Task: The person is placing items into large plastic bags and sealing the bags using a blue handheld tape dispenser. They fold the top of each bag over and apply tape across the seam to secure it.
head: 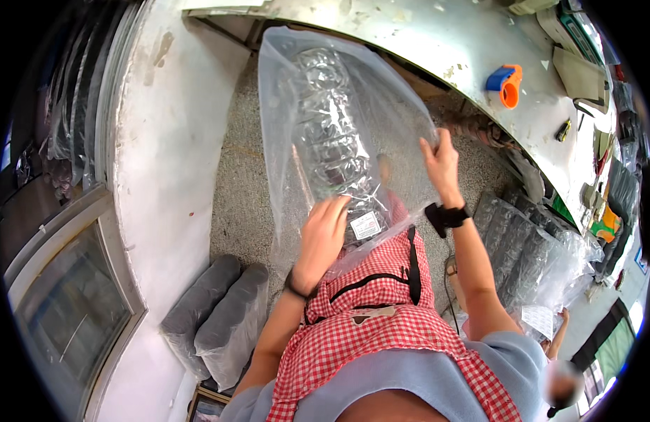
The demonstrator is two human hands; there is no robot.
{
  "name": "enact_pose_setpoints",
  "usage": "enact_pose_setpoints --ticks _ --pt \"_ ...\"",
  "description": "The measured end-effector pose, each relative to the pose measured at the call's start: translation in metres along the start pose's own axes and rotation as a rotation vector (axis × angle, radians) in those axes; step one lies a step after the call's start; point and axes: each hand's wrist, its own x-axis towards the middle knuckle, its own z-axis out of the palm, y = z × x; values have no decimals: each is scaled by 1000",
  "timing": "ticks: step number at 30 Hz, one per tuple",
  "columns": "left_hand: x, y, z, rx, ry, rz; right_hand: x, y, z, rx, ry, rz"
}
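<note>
In the middle hangs a large clear plastic bag [285,100], with a column of dark, clear-wrapped packs [335,126] inside it. A white label [365,226] with writing is on the lowest pack. My left hand [325,232] lies at the lower end of the packs, fingers bent over the plastic; whether it grips anything is unclear. My right hand [442,161] pinches the bag's right edge between thumb and fingers and holds it out to the side. The bag's lower edge lies against the red checked apron [378,274].
A metal-topped table [451,47] curves along the top right, bearing an orange and blue tape dispenser [507,87] and a small cutter [563,130]. Wrapped dark bundles stand at lower left [232,316] and right [525,253]. Another person [560,332] is at lower right.
</note>
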Motion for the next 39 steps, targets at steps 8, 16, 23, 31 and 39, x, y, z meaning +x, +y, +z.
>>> enact_pose_setpoints --ticks 8,16,23,31,39 --pt "80 -122 116 510 -125 159 -65 -88 79 507 -375 69" --pt "78 -102 72 214 -56 234 -52 -93 68 593 -432 227" --pt "-1 -162 -52 490 290 -545 -14 -43 1 420 -339 275" --pt "-35 -283 -106 182 25 -476 82 88 -75 139 -789 351" --pt "108 -79 -42 686 300 -38 240 206 -100 -740 298 395"
